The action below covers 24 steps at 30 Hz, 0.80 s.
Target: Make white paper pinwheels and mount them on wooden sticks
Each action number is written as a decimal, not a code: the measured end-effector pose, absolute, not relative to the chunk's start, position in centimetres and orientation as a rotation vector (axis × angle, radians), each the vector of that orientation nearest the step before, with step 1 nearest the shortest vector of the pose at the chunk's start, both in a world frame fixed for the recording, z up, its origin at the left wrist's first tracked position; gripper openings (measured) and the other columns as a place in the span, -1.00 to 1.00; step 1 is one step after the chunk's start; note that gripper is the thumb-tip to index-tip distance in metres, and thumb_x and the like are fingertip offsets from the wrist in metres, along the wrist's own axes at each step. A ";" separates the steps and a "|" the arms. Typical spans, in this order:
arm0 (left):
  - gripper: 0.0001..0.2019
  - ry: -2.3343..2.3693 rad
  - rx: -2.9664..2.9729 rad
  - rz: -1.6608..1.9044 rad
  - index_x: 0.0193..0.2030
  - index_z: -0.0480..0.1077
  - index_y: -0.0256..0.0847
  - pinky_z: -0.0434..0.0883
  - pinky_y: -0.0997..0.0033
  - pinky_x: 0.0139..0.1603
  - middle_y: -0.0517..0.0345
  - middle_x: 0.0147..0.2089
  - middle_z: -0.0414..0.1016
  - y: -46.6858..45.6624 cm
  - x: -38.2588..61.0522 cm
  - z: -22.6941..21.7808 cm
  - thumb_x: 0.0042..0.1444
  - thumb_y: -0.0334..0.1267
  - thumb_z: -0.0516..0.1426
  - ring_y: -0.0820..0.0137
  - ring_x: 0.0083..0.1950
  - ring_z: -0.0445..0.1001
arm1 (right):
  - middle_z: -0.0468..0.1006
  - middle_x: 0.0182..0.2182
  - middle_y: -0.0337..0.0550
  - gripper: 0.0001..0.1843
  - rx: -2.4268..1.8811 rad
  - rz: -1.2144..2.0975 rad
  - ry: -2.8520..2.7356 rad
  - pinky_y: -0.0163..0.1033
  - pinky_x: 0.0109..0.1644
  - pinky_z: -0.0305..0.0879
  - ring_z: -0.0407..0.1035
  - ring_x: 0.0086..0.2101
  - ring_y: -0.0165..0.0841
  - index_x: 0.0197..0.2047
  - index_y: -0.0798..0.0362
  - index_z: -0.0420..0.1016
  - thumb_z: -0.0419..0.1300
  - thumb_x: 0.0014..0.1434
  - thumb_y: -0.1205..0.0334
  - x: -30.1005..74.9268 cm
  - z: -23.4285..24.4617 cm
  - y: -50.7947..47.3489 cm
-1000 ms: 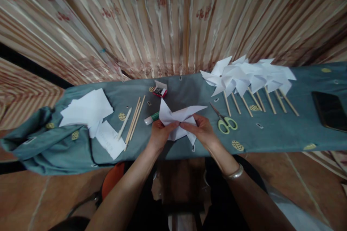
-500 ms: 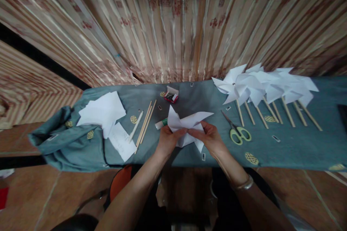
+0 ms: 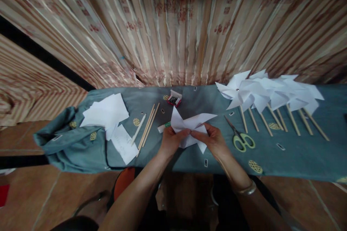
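Paper pinwheel point(image 3: 193, 120): white, its folded vanes flaring out, held over the tabletop point(image 3: 271, 158), which wears a grey-green patterned cloth.
Left hand point(image 3: 171, 140): gripping the pinwheel's left side, thumb pressed at its middle.
Right hand point(image 3: 213, 140): pinching the pinwheel's right side, thumb also at the middle; whether the two thumbs touch I cannot tell.
Bracelet point(image 3: 247, 188): silvery, on the right wrist, on the near side of the pinwheel.
Tube point(image 3: 162, 128): white and green, just left of the pinwheel, partly hidden by the left hand.
Red box point(image 3: 176, 94): beyond the pinwheel, flap raised, small dark pieces inside.
Scissors point(image 3: 237, 133): green-handled, right of the pinwheel, blades pointing away.
Finished row point(image 3: 261, 92): overlapping white pinwheels on wooden sticks, farther right of the pinwheel.
Loose sticks point(image 3: 151, 125): three, left of the pinwheel, past the tube.
White pen point(image 3: 138, 129): left of the pinwheel, its lower end on a written slip point(image 3: 124, 146).
Paper stack point(image 3: 105, 112): well left of the pinwheel.
Curtain point(image 3: 189, 25): striped, behind the pinwheel.
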<state>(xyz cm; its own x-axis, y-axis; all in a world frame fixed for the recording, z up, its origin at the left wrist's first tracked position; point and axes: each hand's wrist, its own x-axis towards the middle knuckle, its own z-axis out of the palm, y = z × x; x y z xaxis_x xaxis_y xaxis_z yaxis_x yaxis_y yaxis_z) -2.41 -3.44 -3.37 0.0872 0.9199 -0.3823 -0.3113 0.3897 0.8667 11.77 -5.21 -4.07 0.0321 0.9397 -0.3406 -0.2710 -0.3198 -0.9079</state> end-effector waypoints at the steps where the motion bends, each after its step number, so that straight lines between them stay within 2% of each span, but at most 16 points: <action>1: -0.74 1.111 0.689 1.042 -0.47 0.57 -0.24 0.45 0.33 -0.29 0.10 -0.42 0.62 -3.4 -2.4 -3.4 -0.39 -0.23 0.40 0.31 -0.42 0.52 | 0.62 -0.47 -0.25 -0.62 -1.273 1.503 -0.776 -0.24 -0.34 0.37 0.43 -0.48 -0.34 -0.38 0.03 0.59 0.50 -0.29 0.05 11.8 -4.0 -5.2; 6: -0.77 1.098 0.697 1.066 -0.46 0.57 -0.25 0.44 0.34 -0.29 0.09 -0.41 0.63 -3.7 -2.1 -3.5 -0.34 -0.24 0.39 0.33 -0.42 0.51 | 0.62 -0.49 -0.24 -0.63 -1.277 1.476 -0.786 -0.26 -0.38 0.35 0.43 -0.49 -0.34 -0.40 0.04 0.60 0.51 -0.31 0.06 11.8 -3.9 -5.2; 10: -0.74 1.104 0.789 1.024 -0.43 0.57 -0.27 0.44 0.33 -0.27 0.08 -0.39 0.62 -3.9 -2.5 -3.3 -0.29 -0.17 0.38 0.32 -0.40 0.52 | 0.61 -0.51 -0.24 -0.61 -1.276 1.469 -0.773 -0.26 -0.40 0.35 0.42 -0.51 -0.35 -0.42 0.05 0.60 0.51 -0.33 0.05 11.7 -3.7 -5.4; 13: -0.68 1.134 0.945 1.021 -0.33 0.58 -0.28 0.44 0.33 -0.23 0.05 -0.34 0.63 -3.2 -4.3 -3.2 -0.15 -0.05 0.33 0.30 -0.33 0.54 | 0.62 -0.51 -0.24 -0.61 -1.274 1.442 -0.765 -0.28 -0.42 0.35 0.42 -0.52 -0.36 -0.43 0.05 0.60 0.52 -0.34 0.06 12.2 -3.6 -5.7; 15: -0.64 1.224 1.094 1.133 -0.21 0.58 -0.27 0.43 0.33 -0.13 0.02 -0.24 0.63 -2.1 -6.4 -3.5 0.02 -0.01 0.22 0.27 -0.20 0.55 | 0.62 -0.52 -0.24 -0.62 -1.281 1.418 -0.744 -0.29 -0.43 0.34 0.42 -0.53 -0.37 -0.43 0.05 0.60 0.53 -0.35 0.08 12.8 -3.6 -5.9; 18: -0.75 1.531 1.499 1.171 -0.19 0.57 -0.23 0.41 0.32 -0.09 0.03 -0.19 0.62 -0.3 -9.8 -3.9 0.12 -0.16 0.14 0.28 -0.15 0.53 | 0.64 -0.49 -0.23 -0.61 -1.284 1.406 -0.713 -0.30 -0.42 0.36 0.43 -0.52 -0.38 -0.41 0.06 0.61 0.54 -0.35 0.11 13.8 -4.0 -6.4; 20: -0.81 1.738 1.756 1.048 -0.20 0.57 -0.21 0.41 0.33 -0.07 0.04 -0.16 0.60 0.6 -11.5 -4.1 0.09 -0.31 0.15 0.29 -0.14 0.52 | 0.66 -0.46 -0.21 -0.60 -1.282 1.409 -0.708 -0.28 -0.39 0.39 0.46 -0.50 -0.35 -0.39 0.06 0.62 0.54 -0.34 0.11 14.4 -4.2 -6.8; 24: -0.80 1.953 2.049 0.634 -0.16 0.56 -0.23 0.40 0.36 -0.08 0.00 -0.17 0.58 0.9 -12.6 -4.2 0.11 -0.36 0.14 0.27 -0.13 0.53 | 0.68 -0.42 -0.16 -0.58 -1.283 1.411 -0.743 -0.23 -0.33 0.44 0.50 -0.46 -0.30 -0.35 0.08 0.62 0.54 -0.32 0.10 14.9 -4.3 -7.4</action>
